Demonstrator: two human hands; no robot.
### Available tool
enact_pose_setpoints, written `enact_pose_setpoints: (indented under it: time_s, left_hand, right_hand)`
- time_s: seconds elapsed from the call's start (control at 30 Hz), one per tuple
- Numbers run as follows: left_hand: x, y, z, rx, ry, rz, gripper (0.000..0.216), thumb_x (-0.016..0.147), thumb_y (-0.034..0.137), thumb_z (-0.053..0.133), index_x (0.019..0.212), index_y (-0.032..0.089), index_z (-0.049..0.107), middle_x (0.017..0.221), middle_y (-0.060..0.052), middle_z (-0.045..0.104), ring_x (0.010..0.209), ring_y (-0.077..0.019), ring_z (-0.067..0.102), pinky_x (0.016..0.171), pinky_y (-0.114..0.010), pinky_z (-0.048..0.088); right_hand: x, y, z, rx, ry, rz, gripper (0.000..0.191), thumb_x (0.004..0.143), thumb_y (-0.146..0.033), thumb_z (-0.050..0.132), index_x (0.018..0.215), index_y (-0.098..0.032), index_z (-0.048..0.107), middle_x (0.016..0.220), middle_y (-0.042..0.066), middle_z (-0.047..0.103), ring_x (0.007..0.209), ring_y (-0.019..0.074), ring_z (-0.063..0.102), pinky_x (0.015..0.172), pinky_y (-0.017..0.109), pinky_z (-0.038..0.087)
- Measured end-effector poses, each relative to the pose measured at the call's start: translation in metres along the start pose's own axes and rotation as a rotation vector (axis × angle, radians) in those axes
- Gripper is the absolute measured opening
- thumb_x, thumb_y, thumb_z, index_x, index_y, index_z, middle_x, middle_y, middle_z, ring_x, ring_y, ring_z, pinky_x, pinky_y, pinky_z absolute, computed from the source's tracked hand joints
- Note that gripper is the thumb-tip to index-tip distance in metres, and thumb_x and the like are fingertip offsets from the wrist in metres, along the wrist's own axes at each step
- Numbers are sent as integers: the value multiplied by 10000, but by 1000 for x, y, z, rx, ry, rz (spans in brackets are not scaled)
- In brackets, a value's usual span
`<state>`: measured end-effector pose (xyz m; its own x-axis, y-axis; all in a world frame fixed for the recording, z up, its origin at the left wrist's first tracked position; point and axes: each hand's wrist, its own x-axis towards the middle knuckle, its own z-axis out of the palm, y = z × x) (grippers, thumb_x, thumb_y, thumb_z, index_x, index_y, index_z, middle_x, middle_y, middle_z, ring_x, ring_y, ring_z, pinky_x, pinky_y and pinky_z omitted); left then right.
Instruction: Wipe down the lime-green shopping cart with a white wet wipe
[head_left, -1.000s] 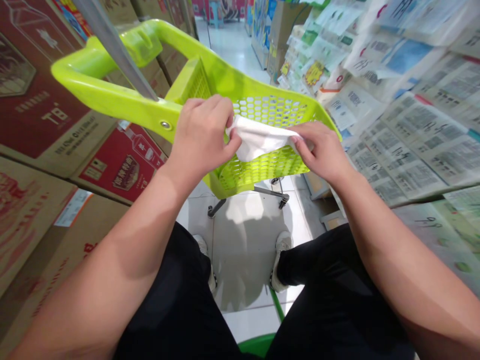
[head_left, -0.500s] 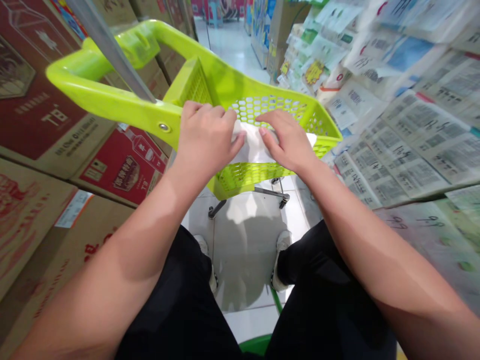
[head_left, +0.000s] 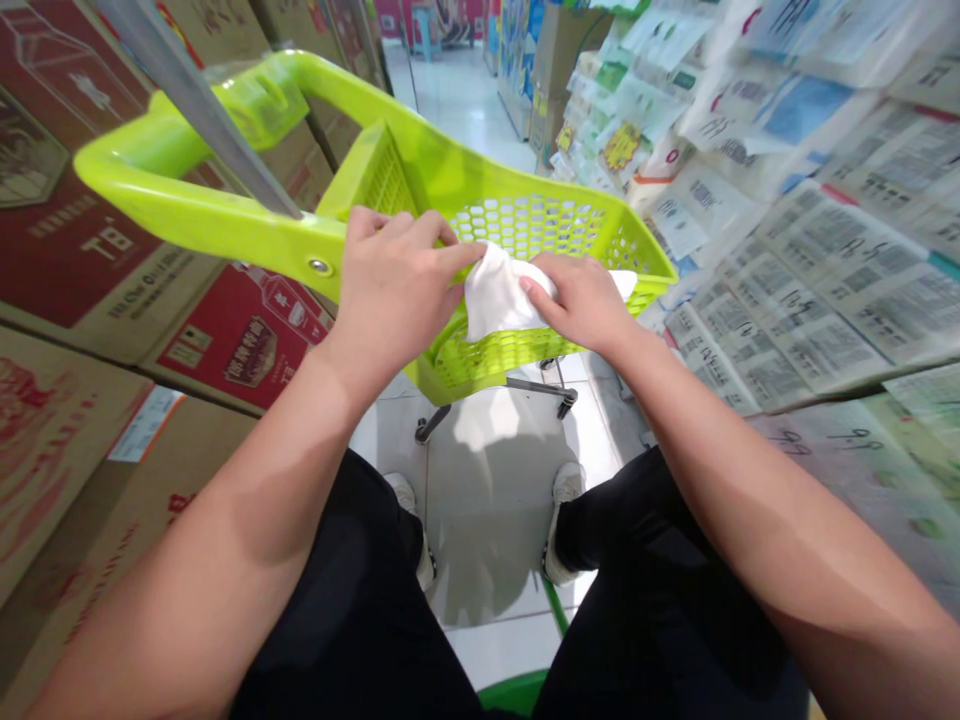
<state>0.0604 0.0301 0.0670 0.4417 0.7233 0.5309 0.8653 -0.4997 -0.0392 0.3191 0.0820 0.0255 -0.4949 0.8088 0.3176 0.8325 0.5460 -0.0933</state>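
Note:
A lime-green shopping cart with a perforated basket stands in front of me. A white cloth hangs over its near rim. My left hand is closed over that rim near the handle, fingers curled to the inner side. Its index finger reaches out to the cloth's left edge. Farther right along the rim, my right hand is closed on the cloth, thumb outside and fingers hidden behind it.
Stacked cartons rise close on the left. Packaged tissue-like goods with handwritten prices fill the right side. Between my shoes is tiled floor, with a green plastic object beneath me. An aisle runs ahead.
My left hand has shifted slightly left, its index finger now stretched toward the cloth. My right hand has moved down and closed on the cloth, which is more bunched and exposed.

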Motion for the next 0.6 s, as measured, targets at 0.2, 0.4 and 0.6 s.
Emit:
enact_pose_setpoints:
  time_s: [0.2,0.4,0.6]
  left_hand:
    - [6,1,16,-82,100,-83,318,1090,429,564,1264,425,830,1255,-27,787,1116,-333,613,1086,-660,366]
    - [9,-5,18,-25,112,-124,270,1121,389,555,1074,336,815,1322,-28,772,1076,-297,637,1099,-610,382]
    - [5,-6,4,-16,60,-124,178,1029,282,548,1100,284,711,1278,-92,740,1184,-344,641,1071,-562,445]
  right_hand:
    - [2,-3,11,3,117,-11,601,1190,-588,246,1187,-221,723,1174,165,827,1105,375,725,904,445,462]
    - [4,2,15,30,157,-37,561,1187,-584,291,1135,-225,719,1135,155,831,1056,364,739,852,437,453]
    - [1,11,9,89,151,-31,565,1180,-597,307,1110,-232,733,1116,143,829,974,335,738,799,414,438]
